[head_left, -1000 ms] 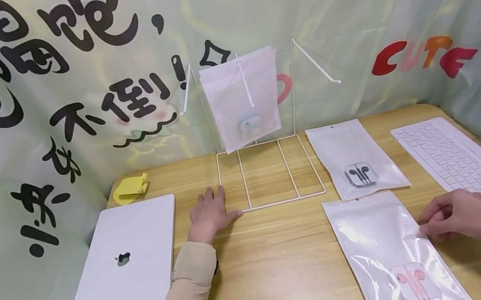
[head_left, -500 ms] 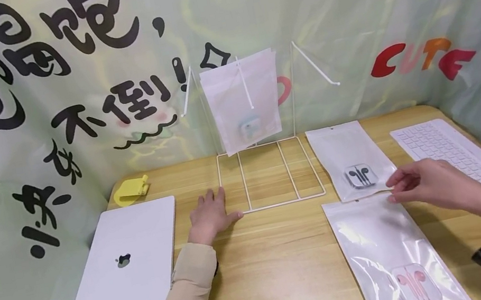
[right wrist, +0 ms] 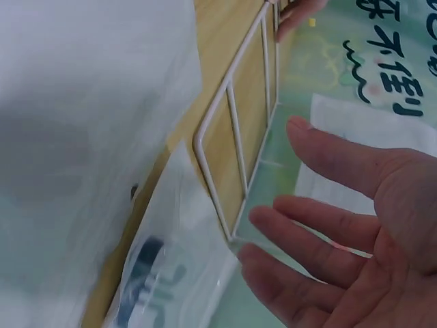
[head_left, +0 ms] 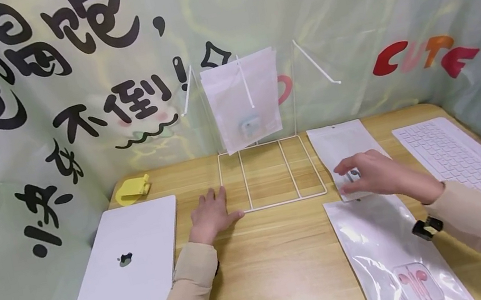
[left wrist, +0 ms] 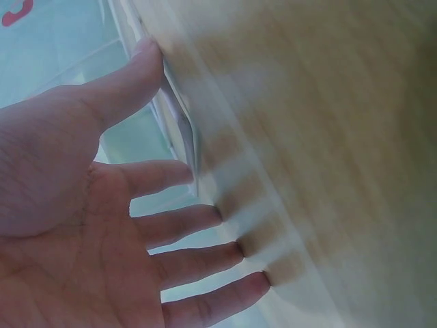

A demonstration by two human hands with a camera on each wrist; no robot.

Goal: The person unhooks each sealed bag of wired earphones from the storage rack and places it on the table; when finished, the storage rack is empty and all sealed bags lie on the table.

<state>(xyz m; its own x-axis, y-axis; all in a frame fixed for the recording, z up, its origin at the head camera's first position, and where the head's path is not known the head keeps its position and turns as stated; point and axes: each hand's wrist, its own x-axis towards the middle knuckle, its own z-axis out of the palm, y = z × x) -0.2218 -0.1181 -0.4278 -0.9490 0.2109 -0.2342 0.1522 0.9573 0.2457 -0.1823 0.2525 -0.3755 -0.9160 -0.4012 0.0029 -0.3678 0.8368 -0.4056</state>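
Note:
A white wire rack (head_left: 285, 201) stands at the back middle with a white pouch (head_left: 230, 92) hanging on its central prong. My left hand (head_left: 210, 217) rests on the table with fingers spread, its thumb at the rack's front left corner. Over the far pouch (head_left: 340, 140), flat on the table, hovers my right hand (head_left: 372, 175), thumb and fingers apart and nothing between them. Dark-looking earphones (right wrist: 143, 273) show inside that pouch in the right wrist view. Nearer lies a glossy pouch (head_left: 373, 234) with pink earphones (head_left: 419, 285) in a clear case.
A closed white laptop (head_left: 119, 284) lies at the left, with a small yellow plastic item (head_left: 133, 190) behind it. At the right lies a white keyboard (head_left: 459, 159). Printed fabric (head_left: 340, 3) encloses the table's back and sides.
My right hand has moved left and away from me, from beside the near pouch to above the far one. My left hand stays at the rack's corner.

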